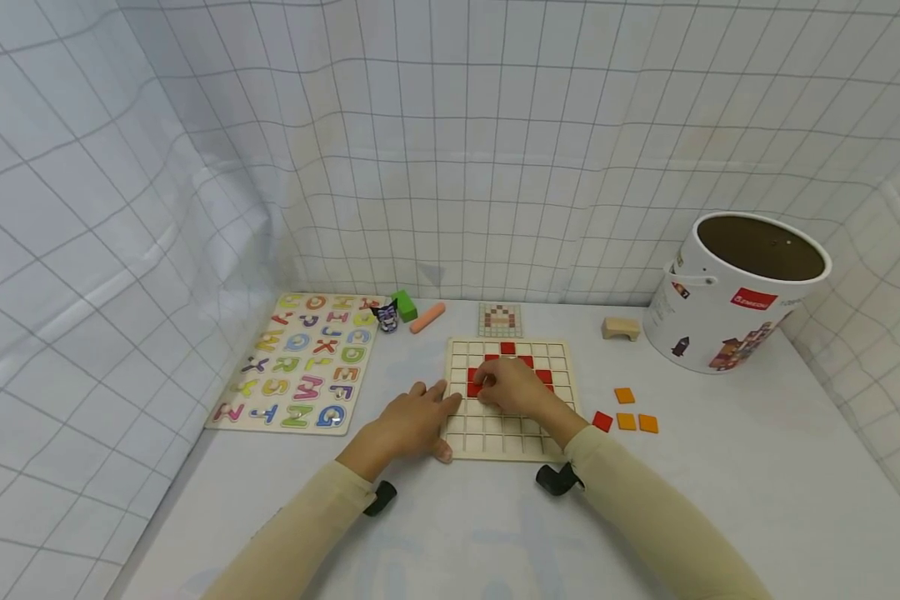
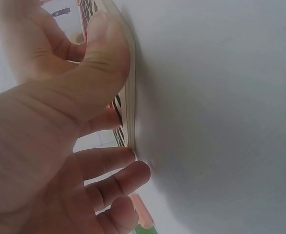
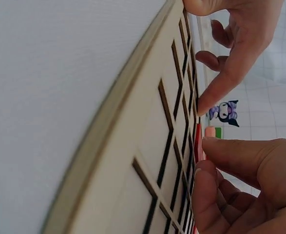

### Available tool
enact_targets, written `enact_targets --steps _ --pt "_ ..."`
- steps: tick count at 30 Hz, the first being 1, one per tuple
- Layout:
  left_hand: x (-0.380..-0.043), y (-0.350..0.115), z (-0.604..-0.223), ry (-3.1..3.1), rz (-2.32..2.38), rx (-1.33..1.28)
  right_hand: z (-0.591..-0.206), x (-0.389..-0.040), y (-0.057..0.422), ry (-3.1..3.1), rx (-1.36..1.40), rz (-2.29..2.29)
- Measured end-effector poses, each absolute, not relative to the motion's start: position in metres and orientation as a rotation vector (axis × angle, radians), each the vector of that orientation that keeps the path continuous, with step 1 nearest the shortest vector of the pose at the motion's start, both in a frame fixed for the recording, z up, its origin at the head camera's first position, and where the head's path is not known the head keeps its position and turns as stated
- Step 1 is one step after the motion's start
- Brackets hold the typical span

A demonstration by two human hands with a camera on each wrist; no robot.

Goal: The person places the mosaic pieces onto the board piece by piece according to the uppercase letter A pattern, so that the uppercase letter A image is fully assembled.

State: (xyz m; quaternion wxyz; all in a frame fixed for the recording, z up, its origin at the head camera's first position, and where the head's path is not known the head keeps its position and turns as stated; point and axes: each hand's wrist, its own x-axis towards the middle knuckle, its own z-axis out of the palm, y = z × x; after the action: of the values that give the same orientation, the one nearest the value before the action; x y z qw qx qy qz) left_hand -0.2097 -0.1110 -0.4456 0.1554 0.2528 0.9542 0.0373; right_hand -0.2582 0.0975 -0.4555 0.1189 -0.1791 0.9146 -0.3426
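A pale wooden grid board lies on the white table, with several red square tiles set in its upper cells. At the board's left edge rests my left hand, fingers spread; in the left wrist view its thumb lies along the board's side. My right hand is over the left part of the red tiles. Its thumb and forefinger pinch a red tile at the grid surface, and the fingers partly hide it. Just right of the board lie a loose red tile and several orange tiles.
Behind the board lies a small pattern card. An alphabet board is at left, near a small figure, a green block and a coral stick. At right stand a wooden arch block and a white bucket.
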Motion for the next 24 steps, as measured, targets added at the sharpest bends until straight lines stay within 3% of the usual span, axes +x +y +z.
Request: enact_targets --steps 10,16,24 --pt "-0.21 -0.112 -0.445 2.729 0.099 0.725 -0.43 -0.238 0.198 2.574 -0.461 -1.271" --pt "-0.209 -0.113 -0.445 2.728 0.102 0.727 -0.436 -0.215 0.267 2.663 -0.339 -1.224" --pt "-0.208 -0.113 -0.445 2.743 0.109 0.733 -0.456 -0.192 0.288 2.65 -0.289 -1.143"
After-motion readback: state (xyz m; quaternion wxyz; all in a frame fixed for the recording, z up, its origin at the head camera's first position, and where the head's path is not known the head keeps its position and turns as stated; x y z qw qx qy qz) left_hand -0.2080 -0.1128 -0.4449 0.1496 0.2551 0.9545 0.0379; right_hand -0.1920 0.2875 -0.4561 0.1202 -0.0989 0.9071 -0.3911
